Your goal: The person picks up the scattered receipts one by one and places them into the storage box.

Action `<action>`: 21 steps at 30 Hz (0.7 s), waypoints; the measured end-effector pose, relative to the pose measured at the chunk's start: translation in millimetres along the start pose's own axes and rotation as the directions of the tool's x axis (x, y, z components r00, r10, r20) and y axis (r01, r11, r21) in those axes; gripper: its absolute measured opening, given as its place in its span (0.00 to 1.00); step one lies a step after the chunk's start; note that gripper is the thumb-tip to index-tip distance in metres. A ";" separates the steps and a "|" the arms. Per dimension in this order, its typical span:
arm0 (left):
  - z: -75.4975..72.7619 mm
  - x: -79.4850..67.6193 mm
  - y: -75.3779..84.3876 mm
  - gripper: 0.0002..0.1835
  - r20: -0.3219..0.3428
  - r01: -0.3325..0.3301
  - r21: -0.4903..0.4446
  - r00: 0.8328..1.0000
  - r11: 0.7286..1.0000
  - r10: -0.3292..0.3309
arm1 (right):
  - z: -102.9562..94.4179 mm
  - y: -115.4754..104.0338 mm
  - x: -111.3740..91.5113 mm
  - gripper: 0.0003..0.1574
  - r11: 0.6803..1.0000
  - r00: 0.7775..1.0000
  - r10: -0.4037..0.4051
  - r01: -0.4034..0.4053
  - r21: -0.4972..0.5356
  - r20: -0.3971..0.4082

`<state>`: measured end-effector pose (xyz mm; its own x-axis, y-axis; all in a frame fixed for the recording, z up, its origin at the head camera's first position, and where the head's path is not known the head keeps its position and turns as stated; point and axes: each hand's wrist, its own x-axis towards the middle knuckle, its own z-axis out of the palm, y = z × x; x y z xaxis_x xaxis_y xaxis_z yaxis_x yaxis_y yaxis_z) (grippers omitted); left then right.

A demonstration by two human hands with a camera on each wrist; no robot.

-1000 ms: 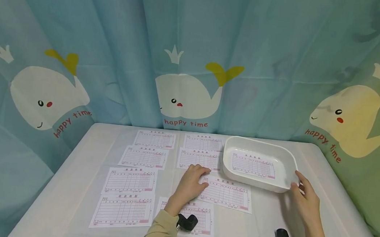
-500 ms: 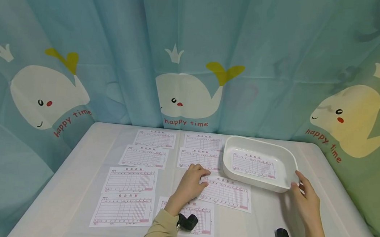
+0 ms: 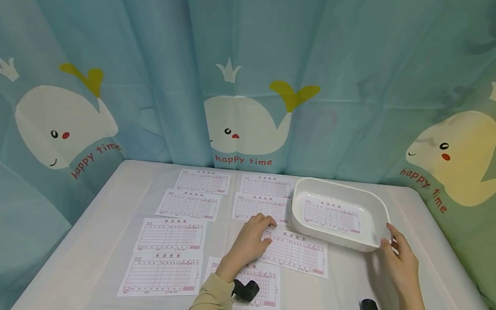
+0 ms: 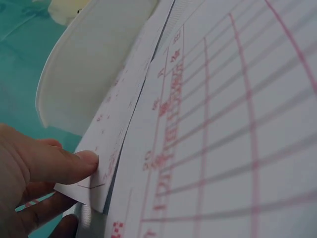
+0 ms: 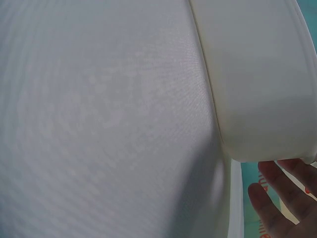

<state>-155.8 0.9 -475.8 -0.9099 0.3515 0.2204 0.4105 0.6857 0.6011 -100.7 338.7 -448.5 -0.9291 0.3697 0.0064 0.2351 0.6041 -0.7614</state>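
Observation:
My left hand lies over the middle of the table with fingers curved and thumb apart from the index finger. It rests at the left end of a slightly turned paper receipt slip, beside the lower edge of another slip. In the left wrist view its thumb overlaps a slip's corner. At the right, my right hand touches the outer corner of a white plastic tray with thumb and index finger. Its fingers reach the tray's end wall in the right wrist view. One slip lies flat inside the tray.
Several similar slips lie in two columns left of the tray. One slip is partly covered by the left wrist and its black camera mount. A blue curtain with whale prints hangs behind the white table.

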 end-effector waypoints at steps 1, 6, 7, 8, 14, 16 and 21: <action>0.3 0.0 -0.1 0.18 0.000 -0.003 0.004 1.000 1.000 0.003 | -0.1 -0.1 -0.4 0.34 1.000 1.000 0.003 -0.003 -0.003 -0.001; 0.1 0.1 0.4 0.19 -0.009 -0.008 -0.032 1.000 0.999 0.007 | -0.2 0.7 -0.5 0.34 1.000 1.000 0.010 -0.010 0.004 0.008; -0.2 0.2 0.5 0.19 -0.011 -0.009 -0.047 1.000 0.999 0.008 | -0.2 0.8 -0.5 0.34 1.000 1.000 0.010 -0.010 0.006 0.008; -0.3 0.2 0.5 0.19 -0.010 -0.007 -0.067 1.000 0.998 0.007 | -0.2 1.0 -0.5 0.34 1.000 1.000 0.010 -0.010 0.008 0.008; -1.2 1.9 -1.3 0.15 -0.005 -0.009 -0.185 1.000 0.983 0.009 | 0.0 1.3 -0.3 0.34 1.000 1.000 0.010 -0.010 0.006 0.010; -2.4 2.4 -1.4 0.14 -0.001 -0.011 -0.211 1.000 0.977 0.011 | 0.2 1.3 0.0 0.34 1.000 1.000 0.012 -0.012 0.003 0.012; -7.6 1.8 1.0 0.13 -0.006 -0.014 -0.260 1.000 0.965 0.013 | 0.3 1.3 0.5 0.34 1.000 1.000 0.012 -0.012 0.005 0.014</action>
<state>-157.5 -2.6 -469.0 -0.9048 0.3568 0.2326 0.3934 0.4910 0.7773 -101.0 339.5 -449.8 -0.9304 0.3665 -0.0119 0.2445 0.5959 -0.7650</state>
